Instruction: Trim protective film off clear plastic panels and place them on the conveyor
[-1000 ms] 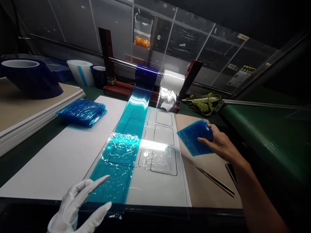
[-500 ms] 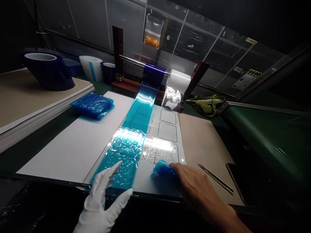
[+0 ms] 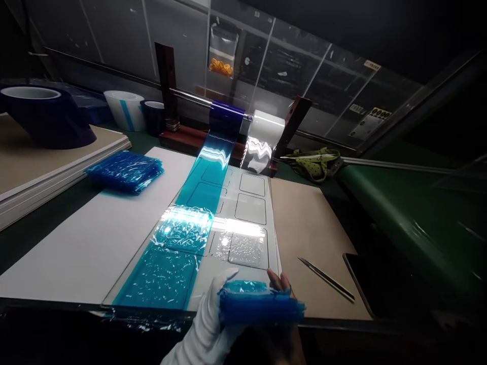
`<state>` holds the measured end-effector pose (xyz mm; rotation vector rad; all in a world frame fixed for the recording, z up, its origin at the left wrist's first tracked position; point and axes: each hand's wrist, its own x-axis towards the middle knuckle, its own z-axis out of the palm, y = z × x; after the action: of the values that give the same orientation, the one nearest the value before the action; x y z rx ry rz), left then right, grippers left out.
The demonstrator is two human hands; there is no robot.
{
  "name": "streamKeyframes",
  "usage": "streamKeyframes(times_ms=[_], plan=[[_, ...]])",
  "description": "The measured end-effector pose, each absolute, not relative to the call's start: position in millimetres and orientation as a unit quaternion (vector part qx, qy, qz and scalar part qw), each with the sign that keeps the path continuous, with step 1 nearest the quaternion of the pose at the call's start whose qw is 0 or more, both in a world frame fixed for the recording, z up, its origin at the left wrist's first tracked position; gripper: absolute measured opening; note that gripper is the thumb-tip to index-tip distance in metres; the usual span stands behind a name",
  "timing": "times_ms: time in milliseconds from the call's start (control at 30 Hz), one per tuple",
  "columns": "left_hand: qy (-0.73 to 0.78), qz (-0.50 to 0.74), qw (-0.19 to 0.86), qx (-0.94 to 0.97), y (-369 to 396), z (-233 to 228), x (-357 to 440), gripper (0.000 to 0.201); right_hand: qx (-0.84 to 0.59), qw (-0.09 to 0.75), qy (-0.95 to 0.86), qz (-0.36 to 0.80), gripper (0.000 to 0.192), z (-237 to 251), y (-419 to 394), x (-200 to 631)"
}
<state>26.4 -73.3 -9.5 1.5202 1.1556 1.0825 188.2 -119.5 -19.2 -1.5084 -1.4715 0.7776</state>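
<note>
A small stack of blue film squares sits at the near edge of the table, held between both hands. My left hand, in a white glove, grips its left end. My bare right hand is mostly hidden behind the stack, with fingertips showing over its far edge. Just beyond lies a clear template plate with square cut-outs. A strip of blue film runs over the plate from a roll on a wooden stand.
A second pile of blue film pieces lies on the white board at left. Tweezers rest on the brown board at right. A white film roll, tape rolls and a green bag stand behind.
My right hand carried the blue stack from the brown board at right down to the near table edge. My gloved left hand moved right off the film strip and took hold of the stack.
</note>
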Motion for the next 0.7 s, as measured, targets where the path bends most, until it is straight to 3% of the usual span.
streamKeyframes(times_ms=[133,300,500,600,700], plan=[[0.467,0.460,0.440,0.613,-80,-9,25,0.074,-0.631,0.455,-0.532,0.335,0.098,-13,-118,181],[0.460,0.467,0.427,0.623,-84,1,16,0.108,-0.621,0.429,-0.555,0.348,0.098,-8,-119,192],[0.462,0.468,0.442,0.610,-81,-6,14,0.052,-0.619,0.443,-0.505,0.407,0.073,-15,-127,205],[0.424,0.493,0.411,0.638,-83,-9,14,0.043,-0.583,0.455,-0.549,0.390,0.059,-6,-119,214],[0.411,0.495,0.413,0.645,-81,-13,11,0.046,-0.546,0.466,-0.596,0.360,0.036,10,-108,219]])
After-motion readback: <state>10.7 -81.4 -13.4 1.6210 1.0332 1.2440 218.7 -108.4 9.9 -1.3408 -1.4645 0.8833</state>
